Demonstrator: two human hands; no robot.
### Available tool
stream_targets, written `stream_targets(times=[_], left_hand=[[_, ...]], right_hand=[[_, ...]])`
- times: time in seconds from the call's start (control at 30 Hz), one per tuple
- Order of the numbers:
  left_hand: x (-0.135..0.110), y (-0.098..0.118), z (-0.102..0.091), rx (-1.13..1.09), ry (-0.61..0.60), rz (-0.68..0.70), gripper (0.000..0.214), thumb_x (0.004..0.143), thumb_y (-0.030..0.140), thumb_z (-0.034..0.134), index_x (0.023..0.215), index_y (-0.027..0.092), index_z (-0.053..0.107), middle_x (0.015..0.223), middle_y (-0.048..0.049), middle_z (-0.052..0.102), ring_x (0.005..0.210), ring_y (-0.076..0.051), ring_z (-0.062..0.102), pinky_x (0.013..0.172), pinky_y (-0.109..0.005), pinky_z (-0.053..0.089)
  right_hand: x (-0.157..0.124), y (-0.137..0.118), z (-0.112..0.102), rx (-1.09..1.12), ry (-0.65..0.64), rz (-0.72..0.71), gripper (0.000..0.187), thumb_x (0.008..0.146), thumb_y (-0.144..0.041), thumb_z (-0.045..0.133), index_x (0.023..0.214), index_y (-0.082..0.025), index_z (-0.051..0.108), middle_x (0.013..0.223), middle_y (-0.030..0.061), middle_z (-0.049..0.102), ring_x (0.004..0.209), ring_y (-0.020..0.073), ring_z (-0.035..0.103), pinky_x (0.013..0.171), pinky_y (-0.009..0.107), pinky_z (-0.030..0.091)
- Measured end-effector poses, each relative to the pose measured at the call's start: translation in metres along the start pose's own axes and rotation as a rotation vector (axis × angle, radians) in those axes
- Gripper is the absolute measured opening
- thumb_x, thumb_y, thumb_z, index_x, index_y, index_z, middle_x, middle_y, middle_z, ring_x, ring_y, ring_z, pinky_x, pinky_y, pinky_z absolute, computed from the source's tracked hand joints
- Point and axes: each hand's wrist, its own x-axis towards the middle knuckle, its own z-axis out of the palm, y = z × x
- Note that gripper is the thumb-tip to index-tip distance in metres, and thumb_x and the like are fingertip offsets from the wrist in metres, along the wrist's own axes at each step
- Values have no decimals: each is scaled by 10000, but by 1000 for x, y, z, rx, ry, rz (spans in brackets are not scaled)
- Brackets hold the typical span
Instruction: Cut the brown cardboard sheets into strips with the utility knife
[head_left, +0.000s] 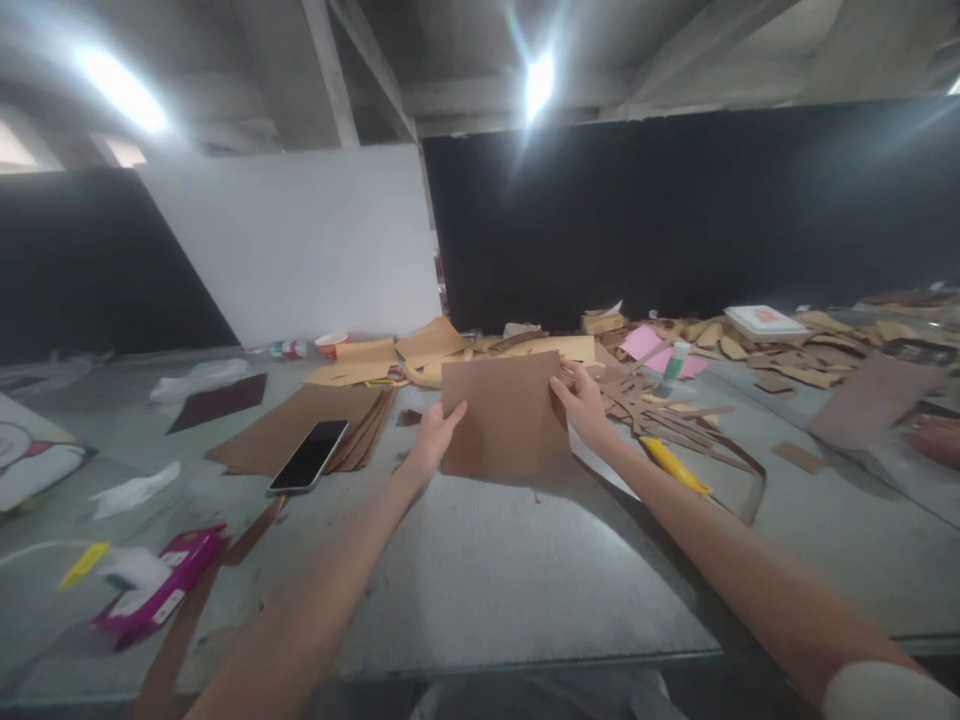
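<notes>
A brown cardboard sheet stands tilted up off the grey table in front of me. My left hand grips its left edge, fingers closed around it. My right hand grips the upper right edge the same way. Both arms reach out from the near edge of the table.
A black phone lies on a stack of brown sheets at left. A yellow knife, cardboard strips and scraps, a glue bottle and pink paper lie right. A magenta box sits near left.
</notes>
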Motion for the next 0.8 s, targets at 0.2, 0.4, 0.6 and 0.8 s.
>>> stream_targets(times=[0.2, 0.4, 0.6, 0.8], left_hand=[[-2, 1, -1, -62, -29, -101, 677, 781, 657, 901, 1204, 141, 788, 1141, -169, 843, 1121, -349, 797, 1015, -499, 622], [15, 35, -22, 55, -345, -129, 551, 764, 645, 926, 1056, 185, 842, 998, -158, 848, 963, -378, 814, 917, -531, 648], [42, 67, -30, 306, -645, -189, 341, 686, 464, 989, 923, 252, 865, 888, -102, 843, 790, -338, 805, 763, -414, 624], [66, 54, 5, 616, -852, -4, 227, 658, 440, 928, 666, 285, 762, 713, -5, 782, 645, -251, 708, 644, -306, 519]], right_hand=[[3, 1, -1, 92, -54, 40, 594, 880, -561, 715, 1351, -214, 611, 1055, 87, 818, 989, 274, 769, 876, 410, 612], [22, -35, -33, -175, -233, 207, 493, 831, -626, 765, 1020, -171, 779, 658, -3, 680, 567, 162, 584, 535, 276, 435], [-30, -61, -66, -316, -679, 349, 393, 874, -600, 779, 811, -212, 793, 642, 20, 704, 531, 168, 598, 529, 295, 443], [-102, -70, -63, -544, -757, 512, 106, 879, -323, 741, 880, -217, 746, 663, 28, 756, 572, 216, 679, 544, 304, 432]])
